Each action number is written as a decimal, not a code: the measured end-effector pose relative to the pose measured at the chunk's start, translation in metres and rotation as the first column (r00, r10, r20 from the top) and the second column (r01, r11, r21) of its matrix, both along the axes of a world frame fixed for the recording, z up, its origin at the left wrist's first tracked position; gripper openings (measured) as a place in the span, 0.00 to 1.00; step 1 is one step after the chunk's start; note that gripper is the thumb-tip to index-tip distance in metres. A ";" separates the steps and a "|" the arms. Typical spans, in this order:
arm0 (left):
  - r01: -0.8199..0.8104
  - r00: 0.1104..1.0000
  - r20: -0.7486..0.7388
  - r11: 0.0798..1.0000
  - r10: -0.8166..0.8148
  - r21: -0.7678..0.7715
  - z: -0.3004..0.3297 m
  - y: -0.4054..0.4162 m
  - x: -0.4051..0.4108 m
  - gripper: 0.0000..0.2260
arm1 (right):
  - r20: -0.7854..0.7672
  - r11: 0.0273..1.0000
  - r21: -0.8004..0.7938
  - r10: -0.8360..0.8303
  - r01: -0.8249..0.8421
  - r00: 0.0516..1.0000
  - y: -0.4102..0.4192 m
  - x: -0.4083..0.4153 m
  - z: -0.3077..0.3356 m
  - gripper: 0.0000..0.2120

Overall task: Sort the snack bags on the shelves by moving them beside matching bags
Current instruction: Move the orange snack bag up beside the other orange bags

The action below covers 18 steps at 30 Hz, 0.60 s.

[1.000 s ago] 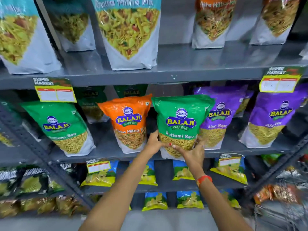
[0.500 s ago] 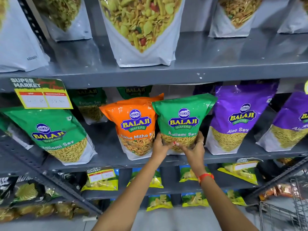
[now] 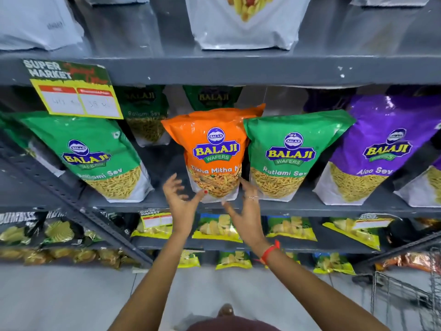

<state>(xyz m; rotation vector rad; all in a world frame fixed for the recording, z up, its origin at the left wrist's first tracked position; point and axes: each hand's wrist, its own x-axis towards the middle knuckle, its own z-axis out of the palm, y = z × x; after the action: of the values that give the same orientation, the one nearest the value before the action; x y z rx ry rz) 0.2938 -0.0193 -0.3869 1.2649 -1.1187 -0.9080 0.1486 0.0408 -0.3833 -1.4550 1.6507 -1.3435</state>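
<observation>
An orange Tikha Mitha Mix bag [image 3: 216,149] stands on the middle shelf [image 3: 298,204] between two green Ratlami Sev bags. One green bag [image 3: 290,154] is right of it, touching it; another green bag [image 3: 95,154] stands further left. A purple Aloo Sev bag [image 3: 381,151] is at the right. My left hand [image 3: 179,199] is spread open at the orange bag's lower left corner. My right hand [image 3: 245,211] is spread open at its lower right corner, fingers at the seam between orange and green bags. Neither hand grips a bag.
More green bags [image 3: 145,113] stand at the back of the middle shelf. White-bottomed mix bags [image 3: 243,37] fill the upper shelf. Yellow chip packets [image 3: 217,228] line the lower shelves. A price tag [image 3: 76,94] hangs at upper left. A wire cart [image 3: 405,297] sits at lower right.
Both hands let go of the green Ratlami Sev bag, which now stands on the shelf, and shifted left to the orange bag's base. The camera moved closer and downward.
</observation>
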 end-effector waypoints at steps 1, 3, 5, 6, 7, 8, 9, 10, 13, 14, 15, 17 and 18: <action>0.051 0.999 -0.018 0.998 -0.050 0.039 0.001 -0.013 0.005 0.35 | -0.004 1.000 0.015 -0.006 0.006 1.000 -0.005 0.006 0.001 0.36; 0.213 0.977 -0.027 0.973 -0.211 0.089 0.003 -0.031 0.010 0.39 | 0.024 0.999 0.038 -0.018 0.017 1.000 -0.012 0.014 0.004 0.42; 0.345 0.934 0.042 0.928 -0.354 0.138 0.005 -0.038 0.011 0.42 | 0.080 0.998 0.057 -0.015 0.010 0.997 -0.021 0.016 0.006 0.44; 0.367 0.922 0.070 0.916 -0.382 0.165 0.006 -0.040 0.011 0.41 | 0.102 0.998 0.065 -0.029 0.022 0.994 -0.026 0.017 0.007 0.43; 0.371 0.917 0.084 0.911 -0.390 0.179 0.005 -0.041 0.011 0.39 | 0.108 0.996 0.076 -0.056 0.048 0.993 -0.031 0.017 0.008 0.42; 0.369 0.917 0.091 0.911 -0.389 0.184 0.004 -0.043 0.011 0.36 | 0.102 0.993 0.093 -0.086 0.076 0.991 -0.035 0.016 0.008 0.41; 0.364 0.919 0.090 0.913 -0.385 0.184 0.003 -0.045 0.011 0.34 | 0.090 0.989 0.110 -0.105 0.095 0.990 -0.038 0.017 0.009 0.41; 0.358 0.922 0.086 0.915 -0.378 0.184 0.003 -0.047 0.012 0.32 | 0.075 0.988 0.117 -0.110 0.101 0.991 -0.040 0.017 0.009 0.41; 0.328 0.939 0.056 0.932 -0.340 0.157 0.003 -0.047 0.021 0.30 | 0.031 0.992 0.099 -0.084 0.080 0.996 -0.045 0.022 0.011 0.39; 0.312 0.945 0.056 0.939 -0.322 0.143 0.004 -0.045 0.025 0.29 | 0.026 0.993 0.099 -0.070 0.067 0.997 -0.047 0.024 0.012 0.39; 0.298 0.950 0.058 0.945 -0.307 0.134 0.006 -0.042 0.030 0.28 | 0.026 0.994 0.099 -0.058 0.055 0.998 -0.047 0.028 0.013 0.39; 0.275 0.957 0.055 0.954 -0.283 0.121 0.007 -0.035 0.038 0.27 | 0.029 0.995 0.091 -0.041 0.039 0.999 -0.046 0.035 0.013 0.38; 0.262 0.962 0.050 0.958 -0.269 0.113 0.008 -0.031 0.042 0.27 | 0.032 0.996 0.085 -0.033 0.030 0.999 -0.045 0.039 0.015 0.38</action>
<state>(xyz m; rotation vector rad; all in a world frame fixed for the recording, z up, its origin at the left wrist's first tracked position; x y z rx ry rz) 0.3363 -0.0499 -0.3789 1.2553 -1.3288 -1.1465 0.1876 -0.0038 -0.3688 -1.3559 1.6946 -1.2927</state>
